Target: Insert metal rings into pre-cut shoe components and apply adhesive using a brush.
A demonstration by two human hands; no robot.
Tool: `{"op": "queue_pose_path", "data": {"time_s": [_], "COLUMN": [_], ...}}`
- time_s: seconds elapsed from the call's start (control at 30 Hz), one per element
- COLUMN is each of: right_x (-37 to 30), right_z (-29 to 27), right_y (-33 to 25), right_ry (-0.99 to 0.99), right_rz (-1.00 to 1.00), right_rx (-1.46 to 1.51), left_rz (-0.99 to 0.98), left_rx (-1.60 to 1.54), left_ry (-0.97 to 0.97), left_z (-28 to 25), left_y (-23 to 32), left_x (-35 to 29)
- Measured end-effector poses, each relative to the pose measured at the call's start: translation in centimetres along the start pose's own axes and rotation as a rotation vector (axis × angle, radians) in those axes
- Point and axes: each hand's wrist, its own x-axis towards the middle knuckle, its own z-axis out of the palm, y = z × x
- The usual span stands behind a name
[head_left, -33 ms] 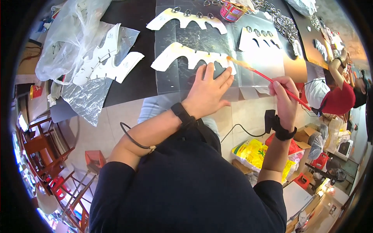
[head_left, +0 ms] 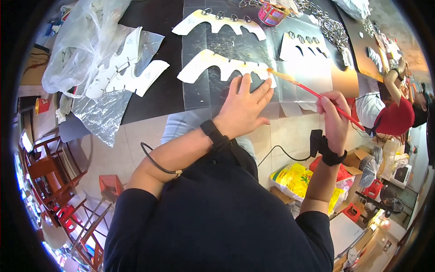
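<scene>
My left hand lies flat with its fingers spread, fingertips on the near edge of a white scalloped piece with yellowish smears along its top. Pinched in my right hand is a slim red-handled brush; its tan bristles touch the right end of that piece. Farther back lies a similar scalloped piece with several metal rings along its upper edge. To the right, another ringed white piece sits in bright glare.
A clear sheet covers part of the dark table. An open pink tub and metal chains lie at the back. Left are a plastic bag, white cut-outs and silvery film. A person in red is at right.
Almost nothing differs. The whole view has shifted very slightly; the brush tip stays at the right end of the white piece and both hands keep their hold.
</scene>
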Motion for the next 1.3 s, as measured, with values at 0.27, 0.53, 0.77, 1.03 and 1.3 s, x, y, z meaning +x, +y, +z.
{"op": "queue_pose_path", "data": {"time_s": [0.27, 0.53, 0.77, 1.03, 1.3], "right_x": [0.3, 0.3, 0.3, 0.0, -0.1], "right_z": [0.9, 1.1, 0.2, 0.1, 0.9], "right_y": [0.0, -0.8, -0.4, -0.2, -0.4], "right_ry": [0.015, 0.056, 0.051, 0.009, 0.001], "right_rz": [0.014, 0.003, -0.028, 0.027, 0.043], "right_rx": [0.041, 0.005, -0.009, -0.030, -0.014], "left_rz": [-0.002, -0.013, -0.009, -0.003, 0.003], "left_rx": [0.003, -0.007, 0.005, -0.001, 0.006], "left_ry": [-0.004, -0.005, -0.006, -0.015, -0.006], "left_z": [0.0, 0.1, 0.0, 0.0, 0.3], "left_y": [-0.1, 0.0, 0.0, -0.1, 0.0], "left_x": [0.0, 0.0, -0.1, -0.1, -0.1]}}
